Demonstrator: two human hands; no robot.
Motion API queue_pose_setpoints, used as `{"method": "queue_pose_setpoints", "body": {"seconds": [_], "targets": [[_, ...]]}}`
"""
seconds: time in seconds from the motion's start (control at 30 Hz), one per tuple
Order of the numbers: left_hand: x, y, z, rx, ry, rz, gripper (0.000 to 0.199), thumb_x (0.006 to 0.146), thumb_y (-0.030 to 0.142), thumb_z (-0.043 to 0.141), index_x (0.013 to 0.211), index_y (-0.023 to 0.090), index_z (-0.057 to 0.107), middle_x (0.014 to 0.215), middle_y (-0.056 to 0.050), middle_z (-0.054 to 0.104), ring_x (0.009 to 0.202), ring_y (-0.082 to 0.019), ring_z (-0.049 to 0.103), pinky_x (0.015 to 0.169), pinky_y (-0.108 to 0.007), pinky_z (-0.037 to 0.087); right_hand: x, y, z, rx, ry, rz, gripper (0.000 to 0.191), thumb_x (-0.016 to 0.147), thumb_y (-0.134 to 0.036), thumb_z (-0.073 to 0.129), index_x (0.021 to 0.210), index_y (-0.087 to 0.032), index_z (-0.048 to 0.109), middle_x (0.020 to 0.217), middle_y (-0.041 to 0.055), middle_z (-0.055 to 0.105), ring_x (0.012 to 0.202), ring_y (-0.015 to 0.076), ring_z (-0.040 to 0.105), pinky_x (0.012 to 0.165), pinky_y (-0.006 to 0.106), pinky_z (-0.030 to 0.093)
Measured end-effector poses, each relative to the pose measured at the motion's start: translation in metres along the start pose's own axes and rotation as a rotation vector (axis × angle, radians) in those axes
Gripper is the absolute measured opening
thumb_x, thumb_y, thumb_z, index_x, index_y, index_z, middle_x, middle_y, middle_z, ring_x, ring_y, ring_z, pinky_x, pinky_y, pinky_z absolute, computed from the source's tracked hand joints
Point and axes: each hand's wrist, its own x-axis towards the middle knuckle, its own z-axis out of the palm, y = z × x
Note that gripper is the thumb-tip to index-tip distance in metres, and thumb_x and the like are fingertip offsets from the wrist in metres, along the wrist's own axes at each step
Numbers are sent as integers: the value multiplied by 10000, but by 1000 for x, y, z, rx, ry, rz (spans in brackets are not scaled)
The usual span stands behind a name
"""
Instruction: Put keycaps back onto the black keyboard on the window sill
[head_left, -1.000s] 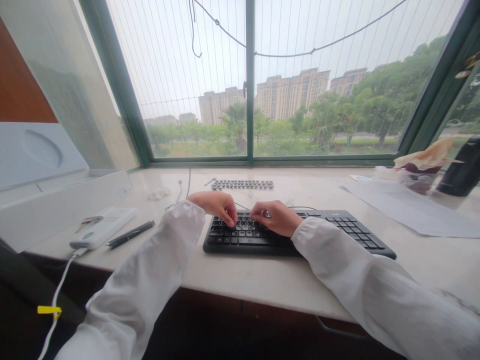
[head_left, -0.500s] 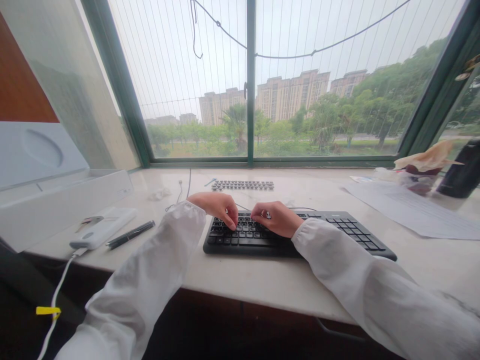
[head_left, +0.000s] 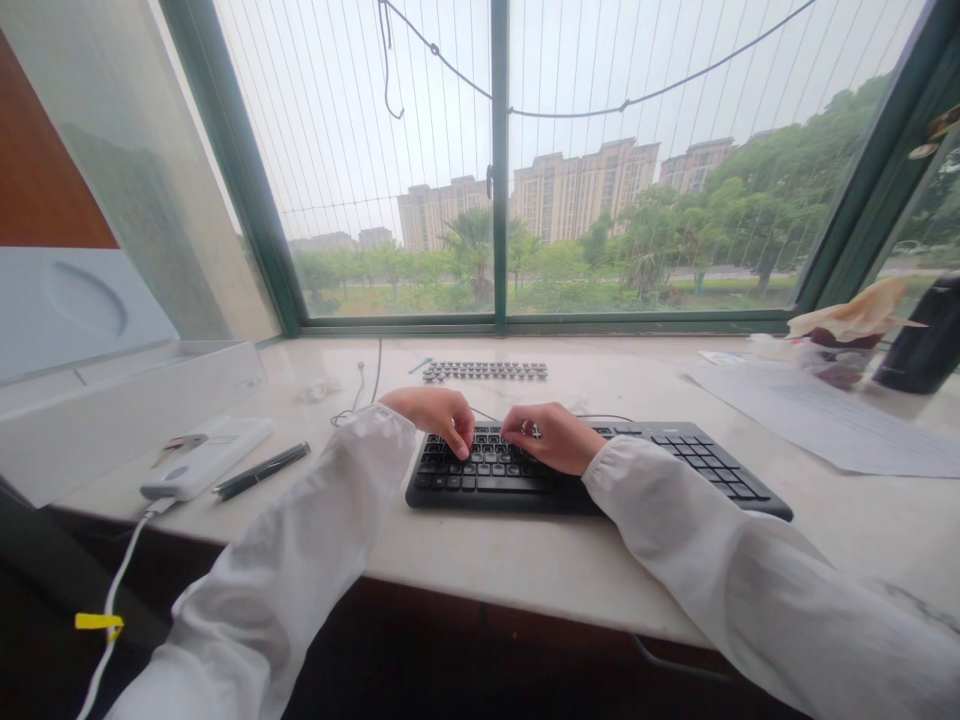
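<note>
A black keyboard (head_left: 516, 484) lies on the desk in front of me. Over its left part is my left hand (head_left: 441, 412), closed, fingers curled down with the thumb tip at the letter keys. My right hand (head_left: 553, 436) is bent over the middle of the keyboard, its thumb and fingers pinched together at the upper keys. Whatever sits between the fingertips of either hand is hidden or too small to name. Just behind the keyboard, small loose keycaps (head_left: 486, 371) stand in several neat rows. Some upper key positions look like bare sockets.
To the left lie a black pen (head_left: 261, 471) and a white power bank (head_left: 210, 458) with a key on it and a white cable (head_left: 112, 600). Paper sheets (head_left: 832, 420), a plastic bag (head_left: 840, 350) and a dark bottle (head_left: 924, 338) are at the right. A window rises behind.
Both hands keep almost the same pose over the keyboard. The left wrist and sleeve have shifted very slightly; the loose keycaps look unchanged.
</note>
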Motion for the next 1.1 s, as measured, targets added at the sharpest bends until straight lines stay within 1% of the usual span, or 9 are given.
{"method": "queue_pose_setpoints", "body": {"seconds": [0.13, 0.3, 0.43, 0.6, 0.73, 0.9, 1.1], "targets": [[0, 2, 0, 23, 2, -38, 295, 620, 445, 772, 815, 227, 736, 783, 31, 715, 748, -123, 601, 672, -224, 387, 0, 0, 0, 0, 2, -8, 106, 826, -240, 585, 828, -204, 685, 755, 7, 684, 679, 130, 570, 699, 259, 450], [0, 4, 1, 66, 39, -69, 301, 610, 442, 776, 811, 222, 738, 750, 27, 711, 730, -129, 598, 642, -230, 382, 0, -1, 1, -7, -1, -5, 106, 830, -244, 585, 825, -203, 683, 751, 2, 680, 678, 125, 565, 697, 254, 444], [-1, 8, 2, 105, 80, -56, 284, 595, 415, 792, 791, 217, 736, 737, 27, 706, 692, -123, 590, 621, -229, 374, 1, -3, 0, 1, -5, -6, 105, 831, -237, 582, 821, -204, 681, 765, -6, 683, 673, 119, 561, 693, 249, 440], [-4, 19, 3, 153, 125, -17, 230, 580, 354, 815, 735, 210, 725, 711, 31, 694, 641, -116, 580, 583, -233, 360, 1, -5, 0, 6, -7, -11, 103, 828, -222, 580, 813, -202, 679, 764, -5, 686, 669, 119, 562, 686, 246, 439], [-4, 27, 3, 219, 150, -42, 207, 561, 317, 826, 718, 222, 731, 716, 29, 698, 629, -121, 581, 571, -237, 356, 2, -5, 0, 3, -13, -8, 106, 831, -225, 576, 818, -200, 679, 760, 0, 684, 668, 121, 563, 684, 248, 444], [-2, 32, 2, 242, 132, -99, 218, 545, 323, 836, 720, 239, 736, 744, 37, 709, 632, -120, 579, 582, -232, 371, 1, -4, 0, -5, -9, -7, 110, 828, -231, 579, 818, -198, 683, 749, 8, 682, 669, 127, 567, 679, 252, 446], [2, 35, -1, 277, 94, -123, 244, 516, 315, 851, 719, 240, 740, 745, 29, 703, 634, -130, 578, 610, -250, 399, 1, -4, 1, 3, -9, -20, 105, 828, -226, 579, 822, -198, 680, 786, 6, 695, 675, 123, 568, 684, 248, 446]]}}
